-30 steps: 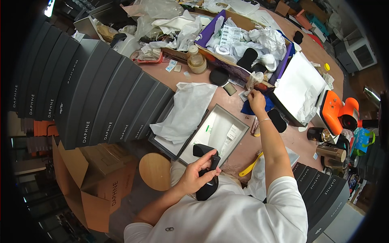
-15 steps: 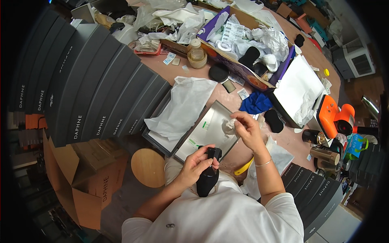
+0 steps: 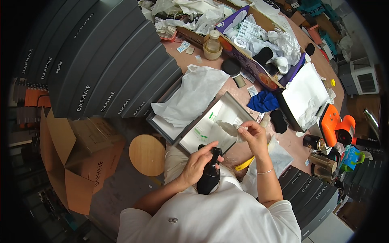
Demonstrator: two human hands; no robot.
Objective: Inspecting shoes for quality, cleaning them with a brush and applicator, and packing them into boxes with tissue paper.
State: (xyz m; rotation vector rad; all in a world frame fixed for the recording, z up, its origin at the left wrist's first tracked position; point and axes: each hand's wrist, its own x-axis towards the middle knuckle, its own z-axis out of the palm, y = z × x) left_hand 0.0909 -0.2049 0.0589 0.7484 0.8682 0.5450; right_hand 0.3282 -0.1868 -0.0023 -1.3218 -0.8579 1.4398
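A: What is the left hand (image 3: 195,167) doing?

B: It is curling round a black shoe (image 3: 208,183), thumb and fingers gripping the heel end; the shoe is hanging just below that hand, near the white shirt (image 3: 227,210), though I cannot tell whether they are touching

A: And the right hand (image 3: 256,138)?

B: It is pinching a crumpled pale scrap (image 3: 241,136) between thumb and fingertips, nearly closed; I cannot tell what the scrap is made of

A: What is lying around them?

B: An open grey box (image 3: 224,111) is sitting just beyond the left hand, white paper (image 3: 192,95) is lying farther beyond it, a blue cloth (image 3: 264,101) is resting on the desk (image 3: 292,142) beyond the right hand, and a yellow handle (image 3: 244,164) is lying between the two hands, nearer the right

A: How should both be holding on?

B: I'd say the left should be bearing the shoe's weight firmly without squeezing, so it isn't twisting, while the right should be gathering enough scrap that it isn't slipping or dragging on the box
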